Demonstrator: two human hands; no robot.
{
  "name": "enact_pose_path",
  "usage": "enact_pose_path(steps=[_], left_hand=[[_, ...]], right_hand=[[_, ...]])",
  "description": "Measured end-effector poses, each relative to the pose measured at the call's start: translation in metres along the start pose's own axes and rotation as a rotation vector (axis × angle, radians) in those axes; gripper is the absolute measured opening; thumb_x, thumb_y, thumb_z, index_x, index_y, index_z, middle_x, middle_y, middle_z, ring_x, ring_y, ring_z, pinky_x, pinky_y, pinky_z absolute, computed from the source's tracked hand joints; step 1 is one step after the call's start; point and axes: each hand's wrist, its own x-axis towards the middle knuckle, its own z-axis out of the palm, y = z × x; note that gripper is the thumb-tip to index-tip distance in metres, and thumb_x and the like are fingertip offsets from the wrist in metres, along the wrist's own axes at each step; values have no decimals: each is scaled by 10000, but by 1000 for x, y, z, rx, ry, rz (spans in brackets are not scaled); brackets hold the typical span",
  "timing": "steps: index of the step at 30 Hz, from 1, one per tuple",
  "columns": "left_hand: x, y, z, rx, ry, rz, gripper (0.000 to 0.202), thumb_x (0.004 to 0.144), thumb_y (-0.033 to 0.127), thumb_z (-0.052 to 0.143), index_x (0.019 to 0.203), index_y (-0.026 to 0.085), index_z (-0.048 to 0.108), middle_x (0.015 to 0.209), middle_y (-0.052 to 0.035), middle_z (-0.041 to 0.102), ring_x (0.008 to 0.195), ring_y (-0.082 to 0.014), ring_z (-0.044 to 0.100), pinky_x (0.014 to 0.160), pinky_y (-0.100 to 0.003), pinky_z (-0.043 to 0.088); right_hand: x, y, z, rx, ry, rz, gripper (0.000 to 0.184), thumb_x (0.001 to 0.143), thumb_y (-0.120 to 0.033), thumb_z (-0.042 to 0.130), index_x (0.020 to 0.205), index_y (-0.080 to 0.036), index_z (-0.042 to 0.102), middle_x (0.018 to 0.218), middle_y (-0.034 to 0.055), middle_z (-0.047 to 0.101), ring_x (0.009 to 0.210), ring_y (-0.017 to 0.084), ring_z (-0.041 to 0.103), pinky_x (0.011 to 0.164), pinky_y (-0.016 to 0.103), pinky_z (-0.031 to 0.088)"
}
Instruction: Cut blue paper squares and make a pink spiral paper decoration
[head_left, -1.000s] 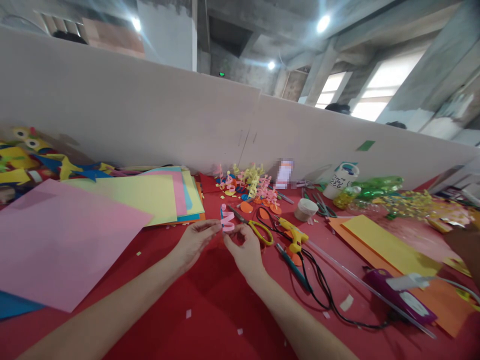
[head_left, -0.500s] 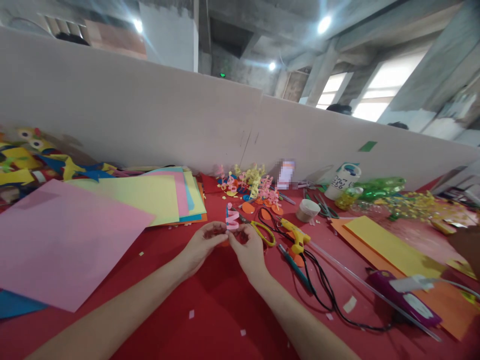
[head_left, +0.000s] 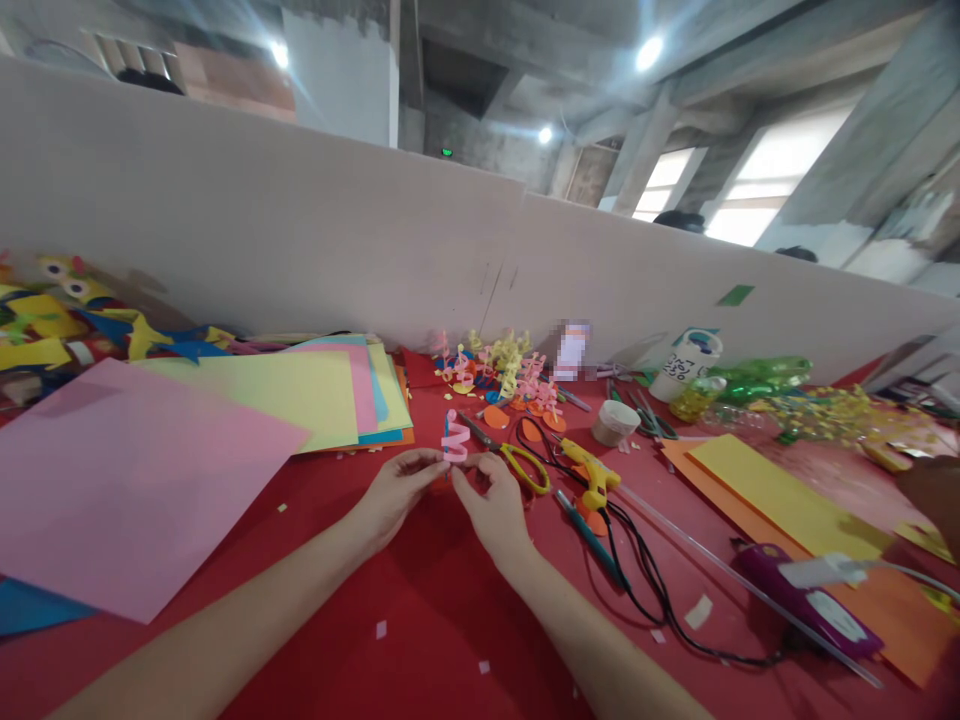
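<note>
A pink paper spiral [head_left: 454,440] stands upright between my fingertips, with a thin blue piece running along its left side. My left hand [head_left: 401,492] pinches it low down from the left. From the right, the thumb and fingers of my right hand [head_left: 491,500] close on the bottom of the same spiral. Something orange shows faintly beneath the fingers, mostly hidden. Just beyond my right hand lie yellow-handled scissors [head_left: 526,468]. Behind them several finished pink and yellow paper spirals [head_left: 510,365] stand on round paper bases.
A yellow glue gun [head_left: 592,472] with a black cord lies to the right, near a teal pen [head_left: 589,538], a tape roll [head_left: 616,422] and a purple power strip [head_left: 810,595]. Coloured paper sheets [head_left: 135,480] cover the left. Another person's hand [head_left: 930,490] shows at the right edge.
The pink spiral has shifted slightly left and down between my fingers and turned a little. Both hands keep their pinch on it.
</note>
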Motion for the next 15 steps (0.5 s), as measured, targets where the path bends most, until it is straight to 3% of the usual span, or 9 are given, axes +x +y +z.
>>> enact_pose_path(steps=[9, 15], left_hand=[[4, 0, -3, -21, -16, 32, 194, 544, 239, 808, 687, 146, 716, 711, -28, 713, 723, -137, 634, 754, -241, 472], [5, 4, -4, 6, 60, 11, 224, 494, 255, 826, 653, 147, 711, 740, -43, 729, 750, -154, 649, 777, -255, 472]], right_hand=[[-1, -7, -6, 56, 10, -48, 175, 825, -261, 517, 823, -180, 673, 774, 37, 629, 716, 159, 534, 668, 266, 413], [2, 6, -12, 92, 62, 67, 196, 803, -298, 527, 816, -160, 666, 783, 49, 639, 680, 157, 540, 617, 259, 405]])
